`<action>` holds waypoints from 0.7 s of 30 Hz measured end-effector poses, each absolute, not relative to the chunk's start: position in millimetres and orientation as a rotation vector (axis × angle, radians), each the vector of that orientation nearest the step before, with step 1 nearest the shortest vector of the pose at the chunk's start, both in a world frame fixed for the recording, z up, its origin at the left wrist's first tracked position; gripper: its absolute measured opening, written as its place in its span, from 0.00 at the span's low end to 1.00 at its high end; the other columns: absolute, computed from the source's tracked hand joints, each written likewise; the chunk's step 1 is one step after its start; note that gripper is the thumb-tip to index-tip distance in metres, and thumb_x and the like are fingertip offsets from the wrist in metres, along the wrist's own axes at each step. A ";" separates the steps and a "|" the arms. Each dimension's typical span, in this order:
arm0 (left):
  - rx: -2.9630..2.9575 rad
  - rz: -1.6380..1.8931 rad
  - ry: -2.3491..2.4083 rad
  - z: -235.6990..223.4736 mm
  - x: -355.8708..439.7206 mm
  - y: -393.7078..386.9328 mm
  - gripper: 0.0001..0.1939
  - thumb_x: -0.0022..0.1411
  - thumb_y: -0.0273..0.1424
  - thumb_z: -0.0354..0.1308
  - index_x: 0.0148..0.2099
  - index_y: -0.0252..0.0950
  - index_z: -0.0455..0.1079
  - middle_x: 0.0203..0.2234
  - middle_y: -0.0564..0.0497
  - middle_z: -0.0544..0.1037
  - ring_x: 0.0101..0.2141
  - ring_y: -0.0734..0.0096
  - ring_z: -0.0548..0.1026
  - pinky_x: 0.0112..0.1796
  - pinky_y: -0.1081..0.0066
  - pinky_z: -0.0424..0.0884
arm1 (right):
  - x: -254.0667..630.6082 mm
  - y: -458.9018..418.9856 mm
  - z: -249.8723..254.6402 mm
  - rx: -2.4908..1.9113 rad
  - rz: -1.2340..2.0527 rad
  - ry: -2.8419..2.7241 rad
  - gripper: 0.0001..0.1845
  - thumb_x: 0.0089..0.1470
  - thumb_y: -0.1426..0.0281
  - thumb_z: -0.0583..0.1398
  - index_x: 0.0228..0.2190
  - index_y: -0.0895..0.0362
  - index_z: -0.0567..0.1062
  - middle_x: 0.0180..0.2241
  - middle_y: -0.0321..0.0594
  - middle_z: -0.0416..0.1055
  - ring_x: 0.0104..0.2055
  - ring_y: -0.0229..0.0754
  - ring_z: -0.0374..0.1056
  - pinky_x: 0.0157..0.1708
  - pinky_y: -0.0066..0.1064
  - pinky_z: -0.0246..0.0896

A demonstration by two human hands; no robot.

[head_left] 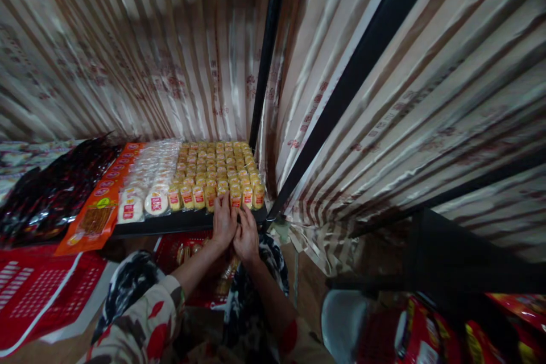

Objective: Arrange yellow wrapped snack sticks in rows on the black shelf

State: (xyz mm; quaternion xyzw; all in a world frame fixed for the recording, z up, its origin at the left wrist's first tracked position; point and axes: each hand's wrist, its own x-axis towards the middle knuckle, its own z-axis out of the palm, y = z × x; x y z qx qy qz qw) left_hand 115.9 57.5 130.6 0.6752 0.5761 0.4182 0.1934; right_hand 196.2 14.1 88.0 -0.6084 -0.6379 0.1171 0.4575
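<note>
Small wrapped yellow snacks [213, 170] with red labels stand in tight rows on a dark shelf [170, 222]. My left hand [224, 223] is at the front row, its curled fingers pressed on one of the wrapped yellow snacks near the shelf edge. Close beside it, my right hand [246, 239] has its fingers drawn together, the tips almost meeting the left hand's. Whatever lies between the right fingertips is hidden. To the left of the yellow rows are clear-wrapped round white snacks [156, 200].
Further left lie an orange snack pouch [96, 216] and dark shiny packets [60, 187]. Red baskets [46, 290] sit below; one between my knees holds packaged snacks. Black posts [336, 96] and draped sheeting [205, 57] enclose the shelf. Red packages [420, 330] are at lower right.
</note>
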 end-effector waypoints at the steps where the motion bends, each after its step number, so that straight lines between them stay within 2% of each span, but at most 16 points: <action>1: 1.906 1.183 1.602 128.9 114.8 56.3 0.22 0.59 0.26 0.46 0.57 0.33 0.56 0.45 0.43 0.61 0.47 0.64 0.64 0.49 0.60 0.64 | 195.9 13.9 87.9 -1.497 0.280 -1.572 0.28 0.48 0.80 0.47 0.53 0.62 0.64 0.57 0.50 0.56 0.59 0.45 0.52 0.57 0.42 0.51; 6: 2.007 1.190 1.594 118.2 105.4 45.5 0.20 0.58 0.25 0.46 0.53 0.34 0.61 0.44 0.44 0.64 0.46 0.65 0.65 0.48 0.61 0.66 | 194.2 11.8 87.2 -1.473 0.225 -1.548 0.26 0.51 0.78 0.46 0.52 0.61 0.65 0.56 0.51 0.57 0.57 0.44 0.56 0.54 0.41 0.56; 10: 2.132 1.109 1.522 106.6 100.3 40.4 0.19 0.57 0.22 0.45 0.50 0.34 0.65 0.42 0.44 0.67 0.46 0.65 0.66 0.47 0.62 0.67 | 195.0 13.3 85.8 -1.491 0.170 -1.578 0.26 0.53 0.77 0.46 0.53 0.61 0.63 0.55 0.51 0.59 0.56 0.45 0.56 0.53 0.45 0.56; 15: 2.108 1.060 1.460 97.5 102.8 42.7 0.21 0.57 0.21 0.44 0.51 0.32 0.66 0.42 0.44 0.67 0.43 0.67 0.68 0.46 0.66 0.69 | 198.0 17.0 86.4 -1.465 0.148 -1.665 0.26 0.53 0.77 0.45 0.54 0.64 0.63 0.52 0.52 0.63 0.56 0.44 0.55 0.53 0.43 0.56; 21: 2.095 1.100 1.459 98.0 105.4 45.8 0.21 0.57 0.22 0.43 0.52 0.34 0.66 0.42 0.44 0.67 0.43 0.67 0.68 0.45 0.64 0.69 | 202.4 21.6 87.3 -1.513 0.042 -1.589 0.29 0.53 0.77 0.45 0.57 0.63 0.57 0.58 0.51 0.53 0.61 0.46 0.47 0.55 0.48 0.52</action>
